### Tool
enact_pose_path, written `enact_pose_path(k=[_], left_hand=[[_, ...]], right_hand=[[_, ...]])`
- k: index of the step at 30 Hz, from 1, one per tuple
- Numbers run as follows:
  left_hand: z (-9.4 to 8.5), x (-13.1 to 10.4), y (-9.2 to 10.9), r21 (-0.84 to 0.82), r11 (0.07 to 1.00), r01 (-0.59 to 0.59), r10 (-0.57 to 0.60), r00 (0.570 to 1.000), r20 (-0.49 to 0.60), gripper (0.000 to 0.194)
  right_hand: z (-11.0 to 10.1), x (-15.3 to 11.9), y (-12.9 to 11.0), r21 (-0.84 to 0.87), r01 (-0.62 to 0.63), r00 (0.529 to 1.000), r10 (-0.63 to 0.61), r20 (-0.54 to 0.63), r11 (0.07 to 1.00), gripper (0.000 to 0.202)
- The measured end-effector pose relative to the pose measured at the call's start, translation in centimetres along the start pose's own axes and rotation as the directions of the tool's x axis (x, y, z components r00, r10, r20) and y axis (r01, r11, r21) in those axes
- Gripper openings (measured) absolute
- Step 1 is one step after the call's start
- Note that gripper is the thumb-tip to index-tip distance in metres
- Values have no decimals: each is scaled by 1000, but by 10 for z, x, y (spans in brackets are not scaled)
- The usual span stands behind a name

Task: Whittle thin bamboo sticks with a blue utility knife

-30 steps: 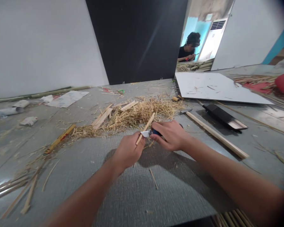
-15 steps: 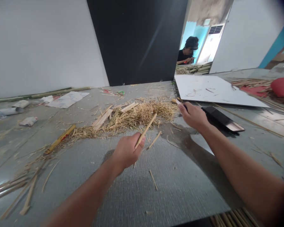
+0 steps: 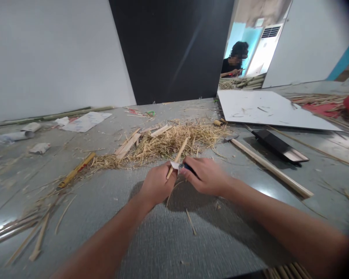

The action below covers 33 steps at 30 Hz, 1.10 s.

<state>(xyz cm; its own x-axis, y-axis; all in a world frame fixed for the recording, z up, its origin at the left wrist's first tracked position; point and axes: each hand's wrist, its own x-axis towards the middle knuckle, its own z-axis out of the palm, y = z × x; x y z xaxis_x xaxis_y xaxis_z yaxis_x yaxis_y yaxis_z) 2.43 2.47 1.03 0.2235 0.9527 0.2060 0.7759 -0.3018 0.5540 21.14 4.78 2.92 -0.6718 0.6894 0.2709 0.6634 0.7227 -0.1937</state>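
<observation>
My left hand (image 3: 158,182) is closed round a thin bamboo stick (image 3: 182,150), which slants up and away over the table. In my right hand (image 3: 205,175) is a knife (image 3: 175,165) with a dark blue handle, mostly hidden by the fingers. Its short pale blade lies against the stick just above my left hand. Beyond both hands spreads a heap of bamboo shavings (image 3: 165,145), with flat pale strips (image 3: 128,145) on its left side. A curled shaving hangs below the stick.
A yellow marked stick (image 3: 77,170) lies left. To the right are a long pale bamboo piece (image 3: 270,167), a black flat object (image 3: 279,145) and a white board (image 3: 270,106). Bundled sticks (image 3: 287,271) show at the near edge. A person (image 3: 235,60) works behind the panels.
My right hand has come left and nearer with the knife, from beyond the heap's right end to the stick. The long pale bamboo piece at right is now uncovered.
</observation>
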Motion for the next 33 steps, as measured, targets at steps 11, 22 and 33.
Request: enact_pose_path(k=[11, 22, 33], left_hand=[[1, -1, 1, -64, 998, -4, 8, 999, 47, 29], [-2, -2, 2, -105, 990, -97, 100, 995, 24, 30], [-8, -5, 7, -2, 996, -93, 92, 989, 113, 32]], right_hand=[[-5, 2, 12, -75, 43, 999, -42, 14, 996, 37], [-12, 4, 23, -196, 55, 998, -60, -17, 979, 46], [-30, 4, 80, -98, -356, 910, 321, -261, 929, 49]])
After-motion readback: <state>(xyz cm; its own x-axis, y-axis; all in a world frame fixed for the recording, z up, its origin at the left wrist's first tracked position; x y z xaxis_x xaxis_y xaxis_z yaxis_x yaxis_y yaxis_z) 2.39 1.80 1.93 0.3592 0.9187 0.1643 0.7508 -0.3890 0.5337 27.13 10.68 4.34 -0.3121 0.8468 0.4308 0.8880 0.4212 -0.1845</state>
